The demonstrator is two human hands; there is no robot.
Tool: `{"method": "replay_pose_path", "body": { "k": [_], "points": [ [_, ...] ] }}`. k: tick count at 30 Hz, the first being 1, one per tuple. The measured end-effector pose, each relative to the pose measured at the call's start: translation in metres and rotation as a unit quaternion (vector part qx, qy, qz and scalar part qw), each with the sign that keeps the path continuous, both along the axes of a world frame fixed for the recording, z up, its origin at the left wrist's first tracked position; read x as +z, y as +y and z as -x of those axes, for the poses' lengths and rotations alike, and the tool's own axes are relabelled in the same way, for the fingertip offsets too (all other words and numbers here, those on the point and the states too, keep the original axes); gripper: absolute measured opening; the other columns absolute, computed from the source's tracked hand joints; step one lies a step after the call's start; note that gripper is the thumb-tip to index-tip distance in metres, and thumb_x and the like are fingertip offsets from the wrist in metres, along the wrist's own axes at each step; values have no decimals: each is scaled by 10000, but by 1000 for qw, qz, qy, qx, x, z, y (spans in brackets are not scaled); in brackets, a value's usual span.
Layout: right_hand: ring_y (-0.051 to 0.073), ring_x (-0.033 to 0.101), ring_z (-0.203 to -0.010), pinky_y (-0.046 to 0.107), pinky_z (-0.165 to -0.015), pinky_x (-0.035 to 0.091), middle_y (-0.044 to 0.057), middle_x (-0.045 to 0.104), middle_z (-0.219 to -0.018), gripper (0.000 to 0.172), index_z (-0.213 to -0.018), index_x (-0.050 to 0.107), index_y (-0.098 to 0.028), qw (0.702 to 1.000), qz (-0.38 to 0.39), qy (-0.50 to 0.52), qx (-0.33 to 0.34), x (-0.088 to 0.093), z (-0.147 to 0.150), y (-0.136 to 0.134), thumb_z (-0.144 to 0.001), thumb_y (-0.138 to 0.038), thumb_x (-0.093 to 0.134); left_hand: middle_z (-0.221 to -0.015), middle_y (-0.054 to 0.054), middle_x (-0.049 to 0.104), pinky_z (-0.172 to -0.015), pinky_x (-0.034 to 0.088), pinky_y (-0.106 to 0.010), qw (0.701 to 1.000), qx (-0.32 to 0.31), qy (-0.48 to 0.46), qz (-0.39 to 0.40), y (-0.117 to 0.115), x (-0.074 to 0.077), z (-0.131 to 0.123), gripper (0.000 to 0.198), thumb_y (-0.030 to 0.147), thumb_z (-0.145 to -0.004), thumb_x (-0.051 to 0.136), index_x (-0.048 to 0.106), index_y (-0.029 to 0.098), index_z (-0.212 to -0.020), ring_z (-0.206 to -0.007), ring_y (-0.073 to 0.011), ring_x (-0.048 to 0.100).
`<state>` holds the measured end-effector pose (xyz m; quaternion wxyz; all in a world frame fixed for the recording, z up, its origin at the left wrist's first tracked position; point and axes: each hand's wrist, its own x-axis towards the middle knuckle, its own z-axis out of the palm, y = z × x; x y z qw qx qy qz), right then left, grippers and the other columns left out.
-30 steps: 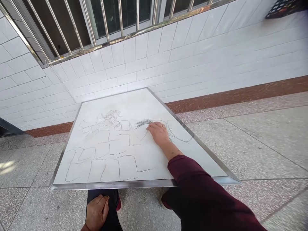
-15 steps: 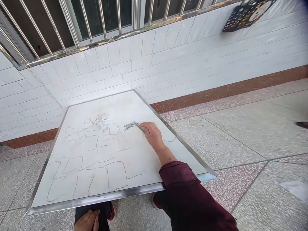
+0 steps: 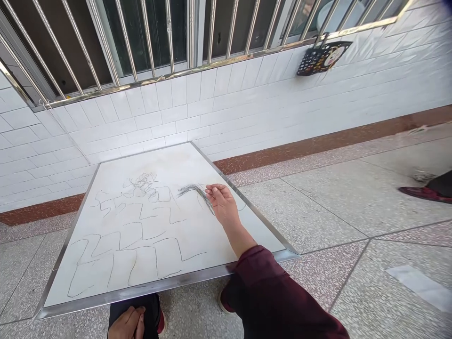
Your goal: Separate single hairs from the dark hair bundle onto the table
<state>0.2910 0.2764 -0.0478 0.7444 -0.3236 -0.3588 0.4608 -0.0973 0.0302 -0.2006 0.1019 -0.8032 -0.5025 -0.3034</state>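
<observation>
My right hand (image 3: 222, 203) is over the right half of a white board-topped table (image 3: 208, 235). Its thumb and fingertips are pressed together; whatever is between them is too fine to make out. A bundle of thin dark strands (image 3: 192, 188), like hair or fine wire, lies on the tabletop beside and partly beneath these fingers. Single bent strands (image 3: 156, 256) are spread over the left and front of the top, some in step-like shapes. Toward the back sits a tangled clump of strands (image 3: 143, 182). Low on my lap, my left hand (image 3: 127, 324) rests with its fingers curled closed.
A metal edge (image 3: 141, 292) frames the table. Behind stands a white tiled wall (image 3: 141, 120) with a barred window (image 3: 151, 37). A dark patterned bag (image 3: 321, 59) hangs from the bars. At right, another person's shoe (image 3: 425, 193) shows on the speckled floor (image 3: 318, 207).
My right hand has turned and come up off the strand bundle, its fingertips now pinched. The view has shifted rightward, showing more of the bag and the other person's foot. My left hand stays put.
</observation>
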Motion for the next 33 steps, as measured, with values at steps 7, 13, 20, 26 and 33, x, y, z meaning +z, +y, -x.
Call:
{"method": "replay_pose_path", "body": {
  "k": [7, 13, 20, 26, 33],
  "points": [
    [95, 673, -860, 224, -771, 555, -24, 693, -965, 180, -913, 586, -267, 996, -39, 53, 59, 51, 21, -56, -832, -381, 699, -802, -19, 752, -676, 560, -199, 998, -46, -18, 44, 2, 15, -7, 230, 251, -916, 485, 713, 238, -937, -757, -166, 730],
    [179, 700, -887, 367, -840, 556, 37, 702, -983, 108, -907, 647, -238, 969, -163, -181, 48, 71, 59, -168, -915, -338, 607, -771, -47, 710, -594, 542, -247, 904, -26, -298, 305, -3, 84, -56, 370, 423, -960, 418, 707, 198, -1013, -622, -158, 663],
    [131, 696, -861, 288, -802, 565, 6, 713, -994, 103, -921, 599, -261, 988, 14, 29, 149, 60, 105, -243, -897, -356, 632, -1167, -93, 655, -1001, 457, -382, 752, -174, -534, 345, -15, 205, -104, 472, 381, -895, 595, 514, 233, -1336, -1105, -216, 610],
    [139, 687, -900, 296, -840, 553, 10, 710, -1015, 122, -907, 632, -252, 984, 32, 5, 173, 61, 113, -264, -868, -363, 664, -926, -41, 681, -851, 531, -352, 666, -171, -631, 359, -40, 214, -108, 486, 311, -827, 693, 556, 225, -1285, -874, -167, 647],
    [168, 676, -917, 347, -831, 552, 46, 684, -1092, 175, -967, 648, -249, 982, 40, -97, 156, 54, 96, -263, -853, -379, 667, -811, -11, 666, -656, 488, -249, 651, -149, -668, 328, -47, 218, -96, 464, 274, -772, 746, 609, 203, -1209, -660, -97, 584]
  ]
}}
